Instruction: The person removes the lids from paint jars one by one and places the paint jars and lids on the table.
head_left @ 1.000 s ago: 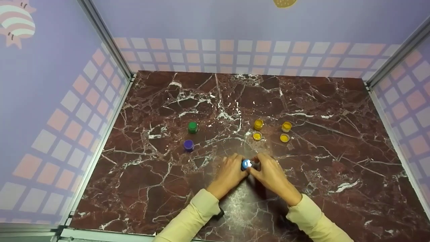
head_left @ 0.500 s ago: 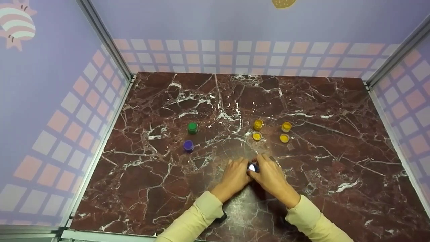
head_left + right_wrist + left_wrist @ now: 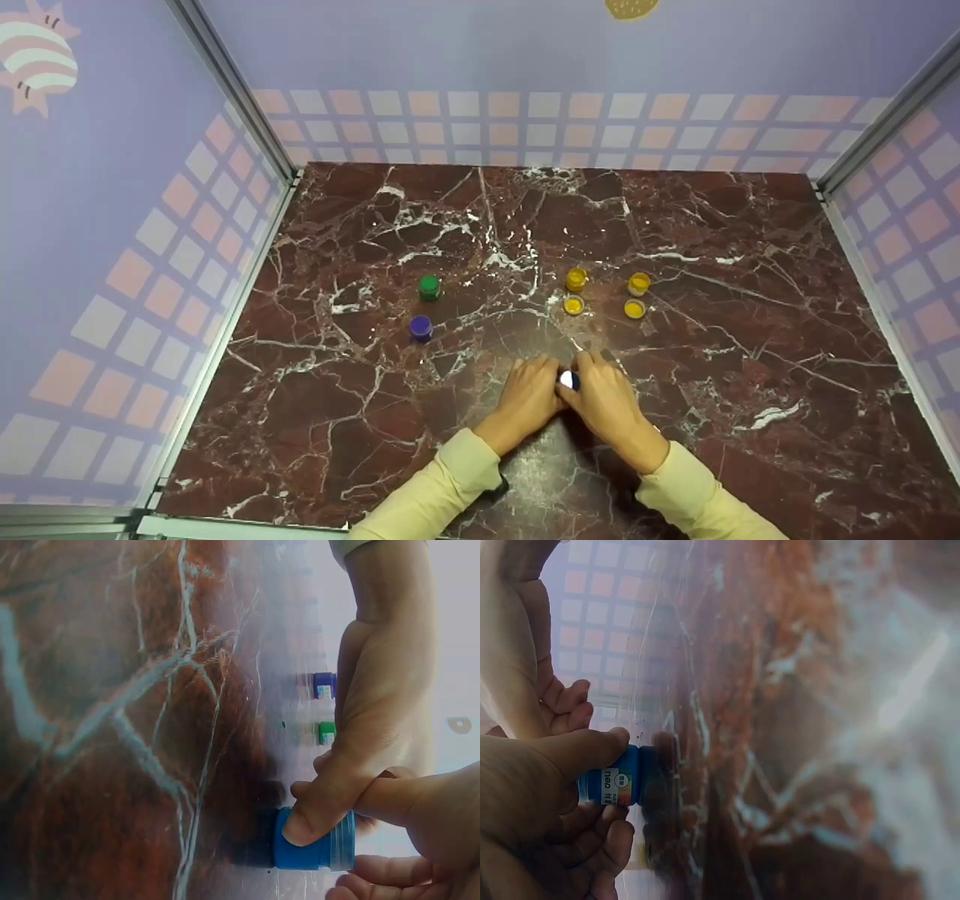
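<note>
Blue paint jar [image 3: 309,856], low at the marble-patterned tabletop [image 3: 300,427], is being clasped: its side pinched by the left hand [image 3: 531,388], presumably for steadiness; its upper end gripped by the right hand [image 3: 606,395], perhaps for leverage.

Left sleeve [image 3: 420,491], between 6 and 7 o'clock in head view — pale yellow, plain, broad cuff [image 3: 471,454]. Right sleeve [image 3: 701,491], between 4 and 5 — matching. Small black object [image 3: 496,484] at left cuff's 5 o'clock edge, details unclear.
</note>
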The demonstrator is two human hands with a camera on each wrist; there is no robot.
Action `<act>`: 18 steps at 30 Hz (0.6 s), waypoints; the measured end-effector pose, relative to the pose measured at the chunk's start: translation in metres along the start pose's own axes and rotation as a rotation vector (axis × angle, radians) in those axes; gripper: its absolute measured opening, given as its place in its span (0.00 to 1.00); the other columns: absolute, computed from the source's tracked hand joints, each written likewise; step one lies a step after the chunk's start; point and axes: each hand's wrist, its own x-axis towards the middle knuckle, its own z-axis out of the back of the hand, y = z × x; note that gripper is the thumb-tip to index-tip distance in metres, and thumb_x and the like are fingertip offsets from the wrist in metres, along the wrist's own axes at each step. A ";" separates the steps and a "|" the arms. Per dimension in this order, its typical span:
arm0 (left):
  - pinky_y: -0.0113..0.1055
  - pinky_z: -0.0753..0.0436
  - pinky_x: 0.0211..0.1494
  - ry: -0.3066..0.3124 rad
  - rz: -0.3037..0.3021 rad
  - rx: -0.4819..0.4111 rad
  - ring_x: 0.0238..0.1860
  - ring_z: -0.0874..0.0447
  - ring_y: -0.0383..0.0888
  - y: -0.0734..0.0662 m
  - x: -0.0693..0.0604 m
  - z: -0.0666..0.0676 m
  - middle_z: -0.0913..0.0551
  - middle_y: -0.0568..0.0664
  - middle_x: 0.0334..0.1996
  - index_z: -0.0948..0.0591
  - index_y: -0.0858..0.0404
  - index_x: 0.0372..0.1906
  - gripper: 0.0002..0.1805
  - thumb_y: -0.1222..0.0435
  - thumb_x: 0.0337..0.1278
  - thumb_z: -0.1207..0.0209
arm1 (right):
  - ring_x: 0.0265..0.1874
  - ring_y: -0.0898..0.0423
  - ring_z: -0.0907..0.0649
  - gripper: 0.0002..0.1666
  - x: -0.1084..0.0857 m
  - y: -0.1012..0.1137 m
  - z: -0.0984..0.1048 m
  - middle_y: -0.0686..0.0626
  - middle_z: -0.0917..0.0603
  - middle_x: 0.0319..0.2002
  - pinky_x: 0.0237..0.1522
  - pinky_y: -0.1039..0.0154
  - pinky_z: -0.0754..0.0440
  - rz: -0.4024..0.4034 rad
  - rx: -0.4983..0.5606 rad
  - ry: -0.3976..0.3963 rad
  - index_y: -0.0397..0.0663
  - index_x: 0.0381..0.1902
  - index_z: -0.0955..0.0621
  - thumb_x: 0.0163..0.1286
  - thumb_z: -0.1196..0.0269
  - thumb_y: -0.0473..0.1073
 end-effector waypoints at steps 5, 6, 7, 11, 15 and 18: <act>0.37 0.25 0.41 0.000 -0.017 0.010 0.39 0.14 0.47 0.000 0.000 0.000 0.15 0.47 0.37 0.15 0.60 0.43 0.19 0.58 0.43 0.26 | 0.22 0.34 0.17 0.21 -0.001 0.003 0.001 0.41 0.22 0.27 0.22 0.42 0.21 -0.024 -0.015 0.019 0.39 0.30 0.26 0.55 0.22 0.40; 0.38 0.25 0.42 0.002 -0.019 0.008 0.39 0.14 0.48 0.001 0.001 -0.001 0.15 0.47 0.37 0.15 0.60 0.43 0.19 0.58 0.43 0.26 | 0.22 0.34 0.17 0.21 -0.001 0.003 0.001 0.41 0.22 0.27 0.22 0.42 0.21 -0.023 -0.017 0.021 0.39 0.30 0.26 0.56 0.22 0.40; 0.38 0.25 0.42 0.005 -0.019 0.004 0.39 0.14 0.48 0.001 0.001 -0.001 0.15 0.47 0.38 0.15 0.60 0.43 0.20 0.59 0.42 0.25 | 0.22 0.34 0.17 0.21 -0.001 0.004 0.001 0.41 0.22 0.27 0.22 0.42 0.20 -0.023 -0.018 0.023 0.39 0.30 0.26 0.56 0.22 0.40; 0.38 0.25 0.43 0.019 -0.021 -0.018 0.40 0.14 0.48 0.002 0.001 -0.002 0.15 0.48 0.38 0.15 0.61 0.42 0.19 0.60 0.43 0.25 | 0.23 0.34 0.17 0.21 -0.002 0.004 0.003 0.40 0.22 0.28 0.23 0.42 0.20 -0.011 -0.022 0.025 0.37 0.31 0.26 0.57 0.23 0.40; 0.38 0.25 0.43 0.023 -0.030 -0.064 0.41 0.15 0.48 0.003 0.001 -0.002 0.16 0.49 0.38 0.16 0.61 0.42 0.18 0.60 0.45 0.26 | 0.23 0.35 0.18 0.21 -0.003 0.005 0.003 0.40 0.22 0.28 0.23 0.42 0.20 0.003 -0.035 0.013 0.36 0.32 0.26 0.57 0.23 0.40; 0.39 0.24 0.45 0.036 -0.035 -0.096 0.42 0.15 0.48 0.004 0.001 0.000 0.16 0.49 0.38 0.16 0.62 0.42 0.17 0.61 0.46 0.26 | 0.23 0.35 0.17 0.21 -0.003 0.005 0.002 0.40 0.22 0.28 0.22 0.43 0.20 0.014 -0.046 0.006 0.36 0.32 0.25 0.57 0.23 0.40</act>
